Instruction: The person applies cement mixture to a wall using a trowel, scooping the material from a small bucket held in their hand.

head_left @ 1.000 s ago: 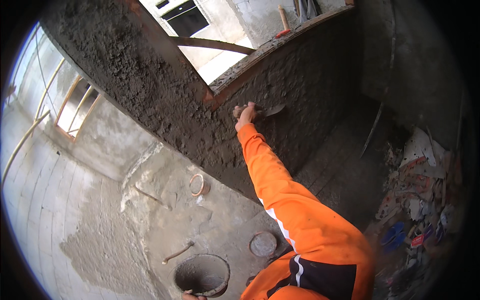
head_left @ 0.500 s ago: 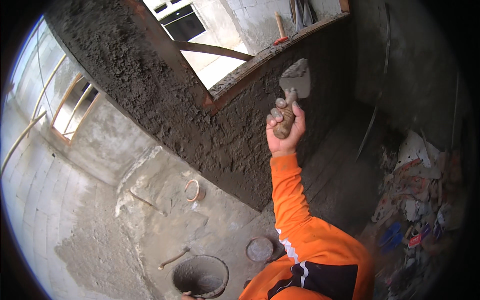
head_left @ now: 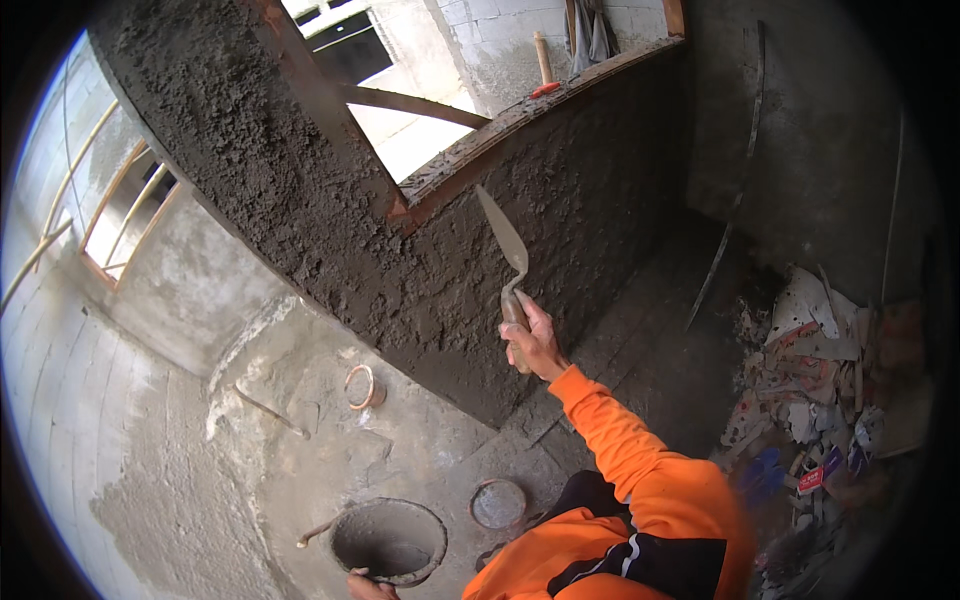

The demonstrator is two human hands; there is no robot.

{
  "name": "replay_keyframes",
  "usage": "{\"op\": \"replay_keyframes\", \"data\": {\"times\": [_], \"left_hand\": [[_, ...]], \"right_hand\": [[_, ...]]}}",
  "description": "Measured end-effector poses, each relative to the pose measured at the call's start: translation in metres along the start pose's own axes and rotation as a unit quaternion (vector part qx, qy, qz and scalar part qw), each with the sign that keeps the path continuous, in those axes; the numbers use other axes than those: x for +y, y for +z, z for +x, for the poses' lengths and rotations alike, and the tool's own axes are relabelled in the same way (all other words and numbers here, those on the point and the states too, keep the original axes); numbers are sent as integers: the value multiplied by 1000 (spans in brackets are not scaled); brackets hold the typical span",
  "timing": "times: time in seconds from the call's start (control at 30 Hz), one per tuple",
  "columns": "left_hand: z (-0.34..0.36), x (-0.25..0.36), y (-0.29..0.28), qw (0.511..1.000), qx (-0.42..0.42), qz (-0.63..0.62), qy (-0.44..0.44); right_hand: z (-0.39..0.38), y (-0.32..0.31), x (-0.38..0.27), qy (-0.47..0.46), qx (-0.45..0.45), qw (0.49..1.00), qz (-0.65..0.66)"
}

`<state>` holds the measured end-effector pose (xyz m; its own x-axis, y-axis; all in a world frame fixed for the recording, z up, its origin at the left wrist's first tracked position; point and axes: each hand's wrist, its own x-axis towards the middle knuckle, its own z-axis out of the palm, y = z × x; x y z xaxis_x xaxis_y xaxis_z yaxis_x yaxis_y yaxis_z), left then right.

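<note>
My right hand [head_left: 535, 340] is closed round the handle of a pointed trowel [head_left: 506, 238]. Its blade is held up and tilted left, in front of the wet, rough mortar coat on the wall [head_left: 440, 290] below the window opening. No lump of mortar shows on the blade's visible face. At the lower edge, my left hand [head_left: 372, 586] grips the near rim of a dark mortar bucket [head_left: 390, 513]; most of that hand is cut off. Some grey mortar [head_left: 405, 556] lies in the bottom of the bucket.
A small round container [head_left: 498, 504] and an orange-rimmed pot [head_left: 364, 387] stand on the floor. Beyond the bucket lies a stick [head_left: 316, 535]. A hammer [head_left: 544, 70] rests on the window sill. Rubble and torn bags [head_left: 810, 370] are heaped at right.
My right hand has come down and left, turning the trowel. The mortar lump on its blade is no longer seen. My left hand shows more at the bucket's rim.
</note>
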<state>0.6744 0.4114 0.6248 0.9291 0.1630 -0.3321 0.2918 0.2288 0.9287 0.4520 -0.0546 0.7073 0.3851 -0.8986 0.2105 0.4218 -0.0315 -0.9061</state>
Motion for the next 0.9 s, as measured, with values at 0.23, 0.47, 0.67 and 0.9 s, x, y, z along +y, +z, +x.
{"op": "replay_keyframes", "data": {"times": [0.23,0.47,0.67,0.9], "left_hand": [[-5,-9,-7,999,20,12,-31],[-15,-2,-38,999,39,-12,20],[-18,2,-36,997,77,2,27],[-26,1,-29,994,108,14,9]], "right_hand": [[134,-35,31,121,308,900,283],[211,17,-13,33,287,852,437],[171,45,-81,-88,139,790,590],[67,18,-116,-202,68,826,521]]}}
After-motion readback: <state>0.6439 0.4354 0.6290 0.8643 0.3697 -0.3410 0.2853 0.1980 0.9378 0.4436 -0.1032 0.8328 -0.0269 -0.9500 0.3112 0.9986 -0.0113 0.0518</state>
